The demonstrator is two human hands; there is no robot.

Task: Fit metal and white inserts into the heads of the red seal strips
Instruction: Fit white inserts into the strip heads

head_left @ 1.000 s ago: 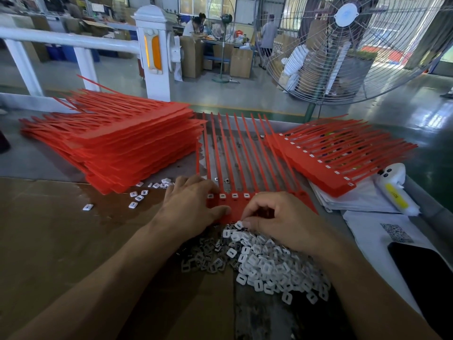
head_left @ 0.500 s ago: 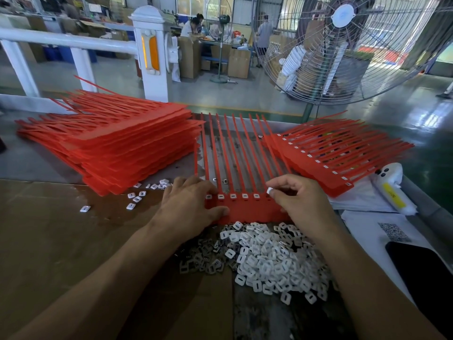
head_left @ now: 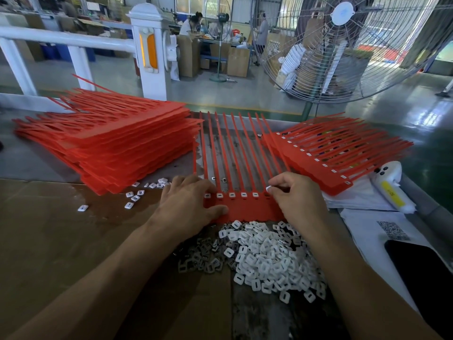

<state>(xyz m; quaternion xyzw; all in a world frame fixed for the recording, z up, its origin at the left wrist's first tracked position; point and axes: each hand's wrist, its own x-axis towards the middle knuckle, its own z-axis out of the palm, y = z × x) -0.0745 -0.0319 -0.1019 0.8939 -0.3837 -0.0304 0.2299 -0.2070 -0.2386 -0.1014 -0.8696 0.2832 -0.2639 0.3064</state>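
Both hands meet the red strip (head_left: 245, 209): left (head_left: 188, 204) presses flat, right (head_left: 296, 195) pinches a white insert (head_left: 268, 188).

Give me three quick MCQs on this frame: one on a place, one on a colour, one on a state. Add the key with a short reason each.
1. Where does the pile of white inserts lie?
A. Near the person, in front of the head bar of the red seal strip sheet
B. On top of the tall stack of red strips
C. On the floor beside the fan

2. What colour is the band on the white handheld device at the right?
A. Blue
B. Yellow
C. Green

3. What is the right hand doing?
A. Lying flat and empty on the cardboard
B. Pinching a white insert at the strip heads
C. Holding the phone

Key: 1 A, the pile sits just below the sheet's near edge. 2 B, a yellow label wraps its body. 3 B, a white piece shows at its fingertips, while the left hand rests on the sheet.
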